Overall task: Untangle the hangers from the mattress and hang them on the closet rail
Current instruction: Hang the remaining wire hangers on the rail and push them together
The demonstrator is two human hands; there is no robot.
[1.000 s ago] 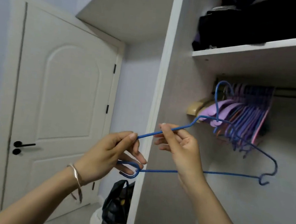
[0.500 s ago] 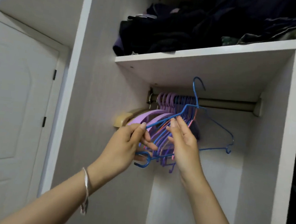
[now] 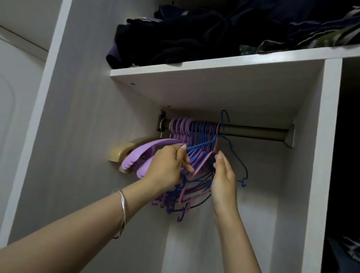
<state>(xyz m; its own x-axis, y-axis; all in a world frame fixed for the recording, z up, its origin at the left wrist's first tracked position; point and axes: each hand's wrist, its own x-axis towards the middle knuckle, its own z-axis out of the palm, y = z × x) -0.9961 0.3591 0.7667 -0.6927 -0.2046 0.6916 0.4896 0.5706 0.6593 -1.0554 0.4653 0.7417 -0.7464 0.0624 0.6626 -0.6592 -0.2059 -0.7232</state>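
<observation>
Now we're at the hanging step: left hand (image 3: 164,168) pinches the blue wire hanger (image 3: 228,150), right hand (image 3: 223,176) steadies it, grip unclear; hook sits just above the closet rail (image 3: 253,131) beside hung hangers (image 3: 197,133); next, lower hook, release

The left hand (image 3: 166,168) covered the near ends of the bunched hangers (image 3: 187,195), so their count was anyone's guess. Couldn't tell if the blue hanger (image 3: 241,165) hook sat on the rail (image 3: 253,131). Dark clothes (image 3: 184,41) ran off the top edge, and the right compartment (image 3: 357,155) was too dark.
</observation>
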